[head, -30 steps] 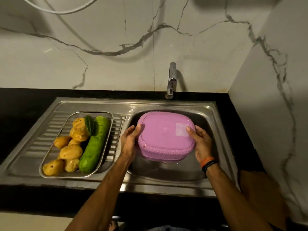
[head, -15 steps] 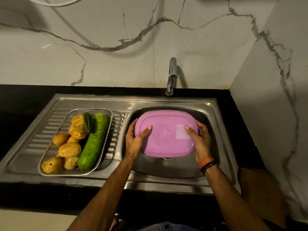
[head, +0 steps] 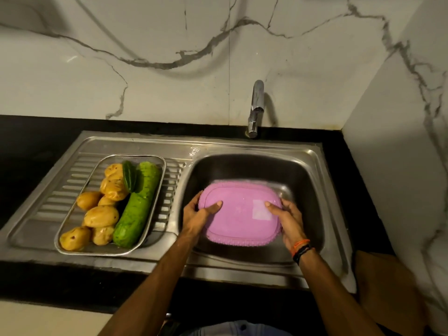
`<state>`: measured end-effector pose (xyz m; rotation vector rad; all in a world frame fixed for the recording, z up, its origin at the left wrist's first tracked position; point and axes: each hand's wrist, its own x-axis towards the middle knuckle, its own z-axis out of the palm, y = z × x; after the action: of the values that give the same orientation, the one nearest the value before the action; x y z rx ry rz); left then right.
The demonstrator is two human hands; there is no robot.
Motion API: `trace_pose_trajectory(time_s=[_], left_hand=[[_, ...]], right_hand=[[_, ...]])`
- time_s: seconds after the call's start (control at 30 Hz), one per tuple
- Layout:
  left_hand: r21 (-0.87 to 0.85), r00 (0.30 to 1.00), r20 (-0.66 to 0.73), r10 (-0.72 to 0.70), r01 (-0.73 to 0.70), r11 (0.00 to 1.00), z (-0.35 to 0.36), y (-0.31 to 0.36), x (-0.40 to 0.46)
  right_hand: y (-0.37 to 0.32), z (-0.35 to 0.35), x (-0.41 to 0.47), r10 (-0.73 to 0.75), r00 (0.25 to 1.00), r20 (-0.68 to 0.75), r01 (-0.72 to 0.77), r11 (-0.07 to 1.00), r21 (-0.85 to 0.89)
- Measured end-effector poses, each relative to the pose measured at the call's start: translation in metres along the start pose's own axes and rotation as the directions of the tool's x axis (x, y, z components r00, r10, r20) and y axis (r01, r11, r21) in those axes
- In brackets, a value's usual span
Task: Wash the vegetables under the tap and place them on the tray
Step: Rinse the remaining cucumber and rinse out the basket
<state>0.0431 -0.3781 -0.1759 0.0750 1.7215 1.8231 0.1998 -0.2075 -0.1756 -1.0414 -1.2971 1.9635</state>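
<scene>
— While both hands are down in the sink basin (head: 308,180), what are they on?

— The pink basket (head: 242,214), turned bottom-up. The left hand (head: 196,214) grips its left end, thumb laid across the base; the right hand (head: 288,218) clasps the right end the same way. The hands sit apart, one at each short end, so the basket's long axis runs left to right between them.

— And the vegetables?

— Already on the steel tray (head: 70,246), on the draining board to the left of the basin. The potatoes (head: 101,215) are heaped along its left side; the green gourd (head: 138,204) lies along its right side, long axis running away from the person, with a dark leaf (head: 128,175) near its far end. The left hand is the nearer one to the tray.

— The tap (head: 257,103)?

— Behind the basin. I see no stream from it.

— Anything unclear?

— Whether the basket touches the basin floor: its rim is blurred, so I'd guess it's just above. Fingers beneath its edges are hidden.
</scene>
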Motion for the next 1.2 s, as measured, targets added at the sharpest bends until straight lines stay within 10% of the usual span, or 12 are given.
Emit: trace_pose_trajectory(time_s=[0.7,1.2], left_hand=[[-0.073,0.973,0.02,0.228,-0.226,0.971,-0.072,0.172,0.085],[-0.006,0.985,-0.006,0.175,-0.175,0.985,-0.13,0.218,0.192]], right_hand=[[-0.083,0.164,0.041,-0.299,0.954,0.028,0.298,0.954,0.032],[-0.084,0.267,0.129,-0.193,0.976,0.1,0.197,0.98,-0.031]])
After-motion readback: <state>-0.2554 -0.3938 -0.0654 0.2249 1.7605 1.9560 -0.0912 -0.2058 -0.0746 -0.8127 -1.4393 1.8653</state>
